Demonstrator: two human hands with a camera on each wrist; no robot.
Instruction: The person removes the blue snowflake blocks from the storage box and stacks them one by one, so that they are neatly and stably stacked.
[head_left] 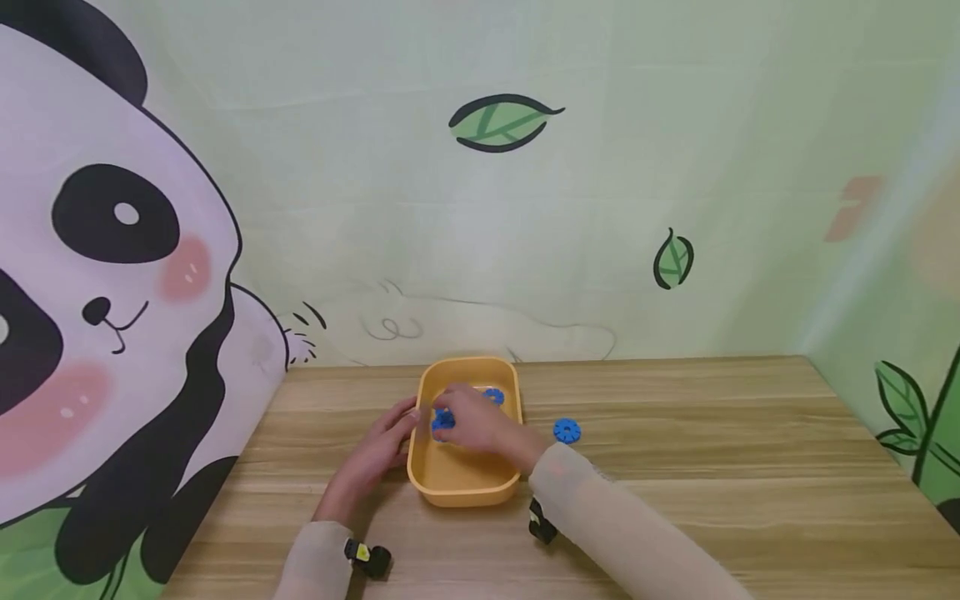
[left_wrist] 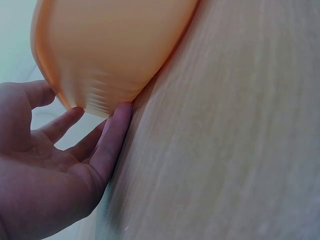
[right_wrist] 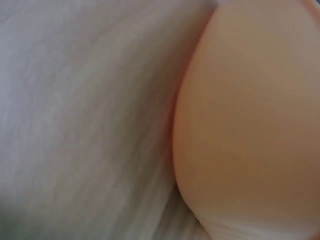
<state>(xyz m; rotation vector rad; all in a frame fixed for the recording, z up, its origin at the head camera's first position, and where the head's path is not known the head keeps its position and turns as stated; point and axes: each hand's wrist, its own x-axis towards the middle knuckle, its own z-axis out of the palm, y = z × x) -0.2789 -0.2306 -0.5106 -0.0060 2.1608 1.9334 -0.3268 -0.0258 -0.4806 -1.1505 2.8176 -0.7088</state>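
Observation:
A yellow plastic bin [head_left: 465, 498] stands on the wooden table. My left hand [head_left: 380, 446] touches its left outer side, with fairly straight fingers against the wall and thumb near the rim. In the left wrist view this hand [left_wrist: 65, 155] meets the bin's ribbed outer wall [left_wrist: 115, 45]. Reaching inside over the right rim, my right hand [head_left: 480, 422] pinches a blue notched plastic disc [head_left: 444, 421]; its fingers partly cover it and the blue pieces there. Another blue notched disc [head_left: 493, 396] lies farther back in the bin. The right wrist view shows only the bin's outer wall [right_wrist: 250, 120], no fingers.
To the right of the bin, a loose blue notched disc [head_left: 567, 431] lies flat on the wooden table [head_left: 675, 500]. Behind the table hangs a pale green backdrop [head_left: 600, 208] with a panda and leaves. Each wrist wears a small black camera.

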